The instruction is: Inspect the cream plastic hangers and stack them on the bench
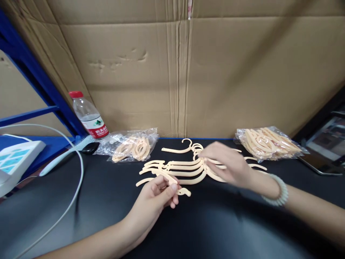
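Observation:
Between the thumb and fingers of my left hand is a cream plastic hanger piece, its notched end sticking out to the right. Several cream clothes hangers lie in a row on the black table, just beyond that hand. Over their middle hooks is my right hand, blurred, with its fingers bent down. Whether those fingertips grip a hanger or only touch it is hidden. Farthest back in the row, one hanger's hook shows plainly.
Clear bags of cream hanger parts lie at the back left and back right. A red-capped water bottle stands beside the left bag. A white cable loops across the left side. A cardboard wall rises behind the table.

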Motion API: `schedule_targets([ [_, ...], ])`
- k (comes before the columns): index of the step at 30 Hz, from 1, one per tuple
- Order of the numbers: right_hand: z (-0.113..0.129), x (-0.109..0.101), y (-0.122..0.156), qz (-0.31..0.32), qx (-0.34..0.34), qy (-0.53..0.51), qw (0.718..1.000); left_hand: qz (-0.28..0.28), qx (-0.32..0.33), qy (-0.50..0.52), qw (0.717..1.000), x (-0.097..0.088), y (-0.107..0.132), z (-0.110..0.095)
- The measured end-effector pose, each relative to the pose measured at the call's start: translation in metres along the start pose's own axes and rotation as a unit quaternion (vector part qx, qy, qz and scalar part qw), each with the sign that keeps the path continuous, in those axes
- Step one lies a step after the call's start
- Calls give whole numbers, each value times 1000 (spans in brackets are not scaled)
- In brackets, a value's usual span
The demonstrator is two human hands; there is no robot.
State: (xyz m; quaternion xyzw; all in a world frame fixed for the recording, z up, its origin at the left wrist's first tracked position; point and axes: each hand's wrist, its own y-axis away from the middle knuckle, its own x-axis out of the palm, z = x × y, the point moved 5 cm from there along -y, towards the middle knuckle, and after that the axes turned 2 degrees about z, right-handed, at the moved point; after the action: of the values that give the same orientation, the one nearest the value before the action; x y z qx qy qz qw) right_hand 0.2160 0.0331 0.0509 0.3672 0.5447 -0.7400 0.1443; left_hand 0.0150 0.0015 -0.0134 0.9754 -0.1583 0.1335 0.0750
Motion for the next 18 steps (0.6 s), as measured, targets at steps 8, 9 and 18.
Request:
schedule_targets([
  [8, -112, 25, 31, 125, 213, 32, 968, -1, -44, 41, 998, -1, -2, 5],
  [9, -115, 29, 34, 130, 218, 28, 967, 2, -41, 36, 998, -1, -2, 5],
  [18, -128, 21, 30, 124, 265, 31, 956, -2, 20, -38, 999, -7, -6, 8],
])
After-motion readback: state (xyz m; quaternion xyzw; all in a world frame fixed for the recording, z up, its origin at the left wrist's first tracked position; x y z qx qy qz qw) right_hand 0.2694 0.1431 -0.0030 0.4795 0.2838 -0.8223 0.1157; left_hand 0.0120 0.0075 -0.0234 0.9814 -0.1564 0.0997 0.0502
